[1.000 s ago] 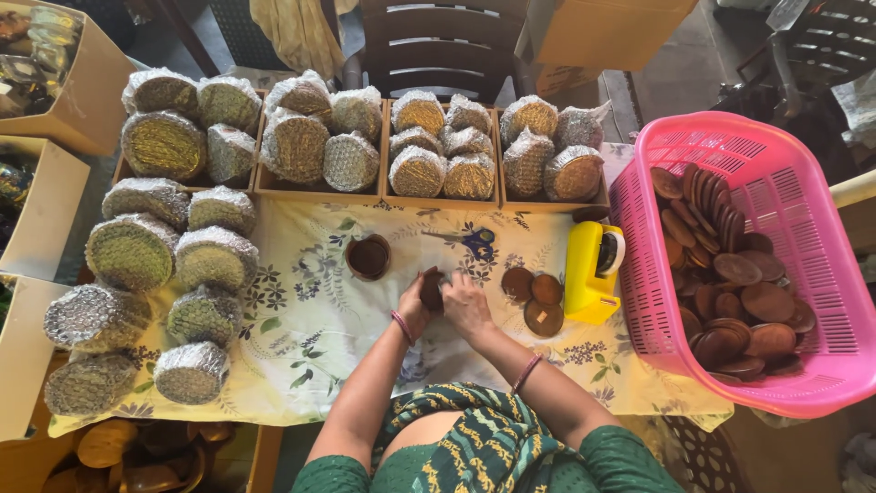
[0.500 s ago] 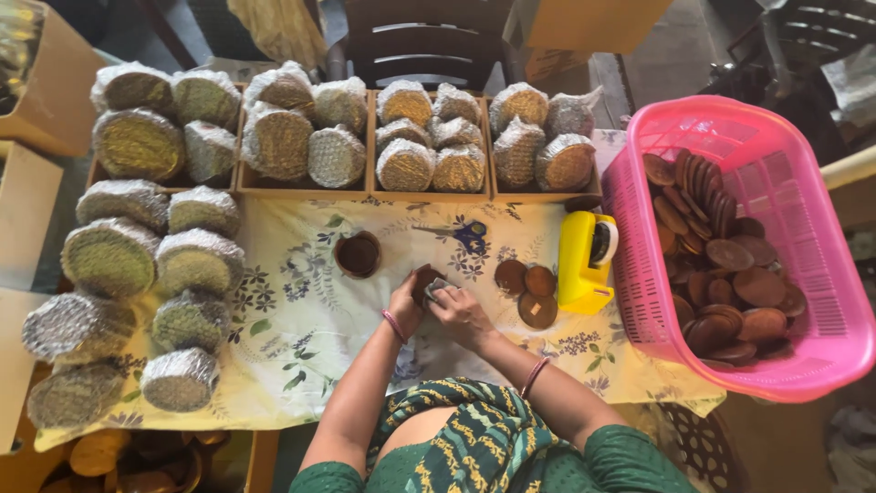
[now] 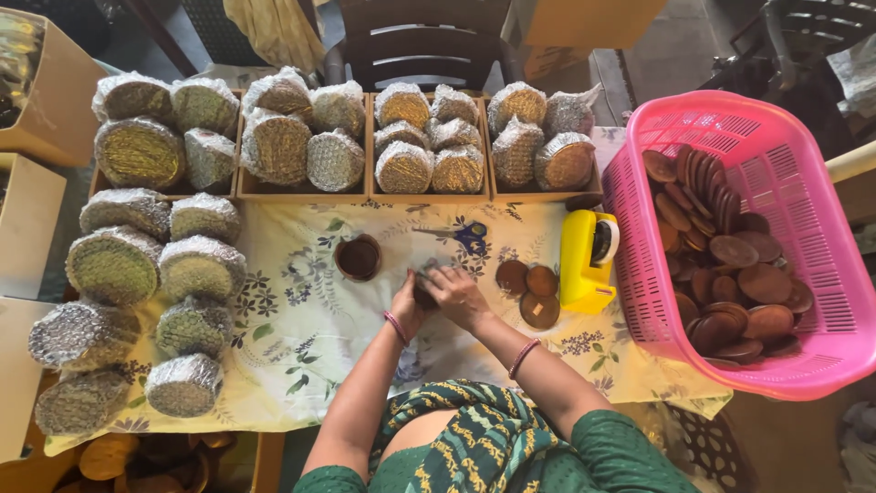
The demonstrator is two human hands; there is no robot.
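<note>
Head view looks straight down on a flowered tablecloth (image 3: 301,338). At the far left, cardboard boxes (image 3: 27,228) are cut off by the frame edge, and plastic-wrapped stacks (image 3: 119,265) lie in rows, their contents blurred by the film. Right of them a small brown bowl (image 3: 358,257) stands alone. Next, the left hand (image 3: 408,306) and right hand (image 3: 456,294) meet, both curled around a small dark disc (image 3: 424,294); most of it is hidden by the fingers, so how tightly it is held is unclear. Blue-handled scissors (image 3: 465,235) lie just beyond. Three loose brown discs (image 3: 531,290) sit beside a yellow tape dispenser (image 3: 584,260). A pink basket (image 3: 803,192), partly cropped, holds more discs.
</note>
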